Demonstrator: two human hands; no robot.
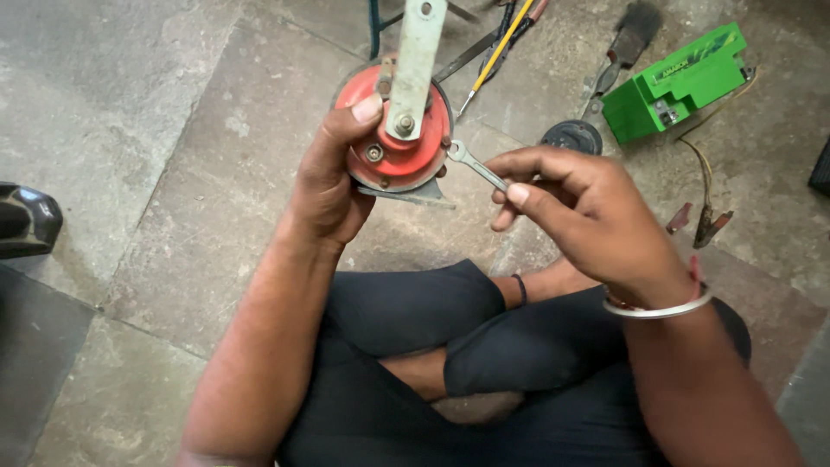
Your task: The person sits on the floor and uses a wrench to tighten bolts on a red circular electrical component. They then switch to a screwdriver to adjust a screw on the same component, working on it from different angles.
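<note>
Crossed legs in dark trousers [484, 346] filled the near foreground; I sat on the stone floor [173, 173] with both forearms reaching out over my knees.

Left hand [333, 186] was closed round the rim of a red disc-shaped horn [406, 147], thumb pressed on its upper face, palm cupping the underside. Held up off the floor, in front of my knees, towards the far side. A pale metal bracket [417, 60] was bolted to its centre and stuck up and away from me.

Right hand [579, 212] was pinched narrow on the shank of a small silver spanner [474, 166], whose ring end sat against a nut at the horn's right rim.

Handling, as I judged it: horn rigid metal, moderately heavy for its size, painted face likely slick; best gripped by the rim or the bracket, not the face. Spanner thin, stiff, light, easy to let slip off a small nut.

Room: bare floor lay open to the left as far as a dark object [26, 220] at the left edge. Far right was cluttered: green battery [679, 82] with trailing wires and clips [705, 220], brush [627, 39], black round part [572, 137], yellow-handled screwdriver [497, 56]. Swinging the spanner outward meant minding that side.
</note>
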